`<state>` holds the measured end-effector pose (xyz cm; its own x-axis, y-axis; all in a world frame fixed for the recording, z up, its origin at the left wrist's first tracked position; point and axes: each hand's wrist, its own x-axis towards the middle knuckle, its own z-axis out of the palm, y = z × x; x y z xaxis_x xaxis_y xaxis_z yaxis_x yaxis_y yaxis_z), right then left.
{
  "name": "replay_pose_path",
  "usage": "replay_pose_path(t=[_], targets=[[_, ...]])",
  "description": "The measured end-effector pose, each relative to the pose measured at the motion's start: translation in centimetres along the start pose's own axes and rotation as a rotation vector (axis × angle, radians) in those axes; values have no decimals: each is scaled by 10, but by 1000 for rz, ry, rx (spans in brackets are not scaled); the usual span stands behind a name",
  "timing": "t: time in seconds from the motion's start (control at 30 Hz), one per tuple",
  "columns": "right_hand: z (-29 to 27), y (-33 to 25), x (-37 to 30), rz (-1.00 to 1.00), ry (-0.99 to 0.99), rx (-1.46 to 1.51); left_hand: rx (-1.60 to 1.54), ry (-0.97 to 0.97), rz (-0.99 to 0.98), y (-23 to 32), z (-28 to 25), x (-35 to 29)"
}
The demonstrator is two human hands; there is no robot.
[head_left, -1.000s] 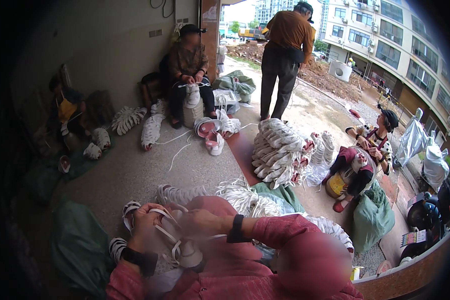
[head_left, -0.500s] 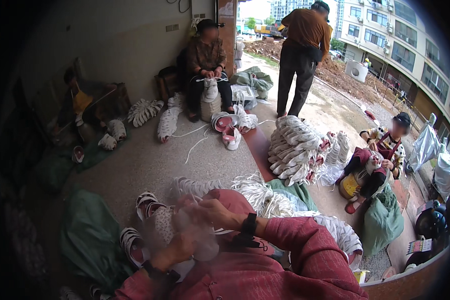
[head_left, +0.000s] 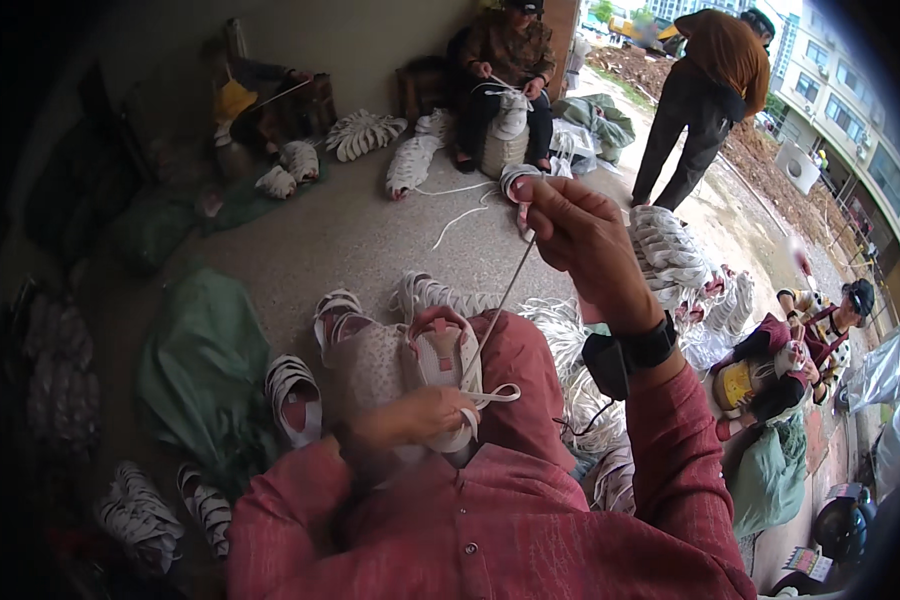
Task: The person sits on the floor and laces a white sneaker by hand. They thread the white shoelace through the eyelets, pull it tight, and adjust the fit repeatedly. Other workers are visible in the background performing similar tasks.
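Across my lap, a white sneaker [head_left: 436, 362] with a pink tongue and lining is held by my left hand [head_left: 410, 415], whose fingers are closed around its lower end. A loop of white lace sticks out beside those fingers. Raised above the lap, my right hand [head_left: 585, 240] pinches the shoelace [head_left: 508, 285] between thumb and fingers. The lace runs taut and slanting from there down to the sneaker's side. Under the sneaker lies a pale speckled cloth-like piece [head_left: 368, 362], partly covered by it and my left arm.
Striped white shoes [head_left: 295, 400] and a green sack [head_left: 205, 350] lie to my left. A heap of white laces [head_left: 565, 335] is right of my knee. Beyond it stands a stack of white shoes [head_left: 665, 245]. Several other people sit or stand around, some handling shoes.
My right hand has lifted up and away from the sneaker, drawing the lace taut. My left hand has moved onto the sneaker's lower end. The view has shifted, tilting downward.
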<state>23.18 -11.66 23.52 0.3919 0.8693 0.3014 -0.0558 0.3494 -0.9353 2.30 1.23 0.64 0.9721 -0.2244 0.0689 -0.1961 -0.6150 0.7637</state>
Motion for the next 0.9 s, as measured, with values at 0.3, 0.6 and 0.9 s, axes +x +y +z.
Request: replay_pose_path(t=[0.3,0.6,0.9], targets=[[10,30,-10,67,-76,-219,-274,523,-215,112,-133,3],[50,47,-10,15,-54,-310,-535,518,-135,101,-122,-4],[37,89,-20,54,-58,-292,-319,545,-124,86,-104,3]])
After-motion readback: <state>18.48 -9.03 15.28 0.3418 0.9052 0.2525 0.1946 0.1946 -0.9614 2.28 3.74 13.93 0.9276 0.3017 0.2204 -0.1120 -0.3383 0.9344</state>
